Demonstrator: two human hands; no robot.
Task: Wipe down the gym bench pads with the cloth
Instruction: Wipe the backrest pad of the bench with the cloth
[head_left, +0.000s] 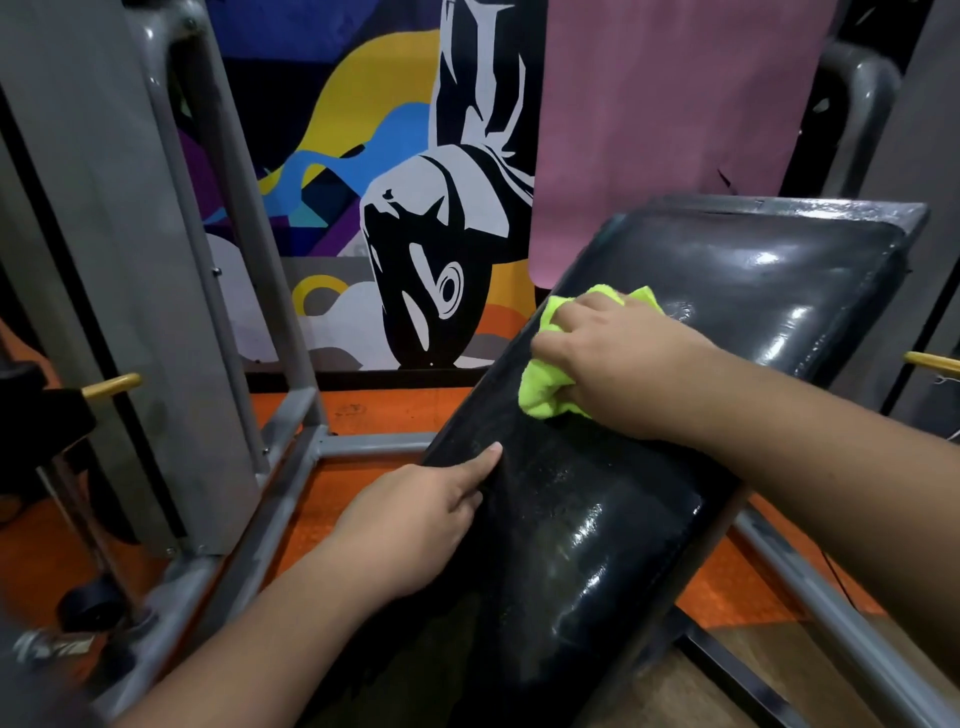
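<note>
Head view: your right hand (618, 364) is bunched around the cloth (550, 384), fingers curled over the yellow-green wad and pressing it onto the pad (597, 519) about midway along its length. The cloth sits toward the pad's left edge, with folds showing on the far side and the left of your knuckles.

Your left hand (415, 525) holds nothing — it rests on the pad's left edge nearer you, index finger laid straight along the surface, the other fingers wrapped down over the side as a brace.

Droplets speckle the pad between your two hands, and the glossy patches to the right and toward the far end, where the backrest (769, 291) rises, look wet too. So a good part of the surface likely waits for the cloth.

To wipe well, keep the wad flatter under your palm so more of it meets the vinyl, and run long overlapping strokes across the full width, not small dabs. Work from the far end toward yourself so moisture is pushed one way. Keep the left hand bracing, but shift it off the speckled strip before the cloth arrives — otherwise you will likely wipe around your own finger. The frame (291, 452) sits just left; mind your knuckles at the edge.
</note>
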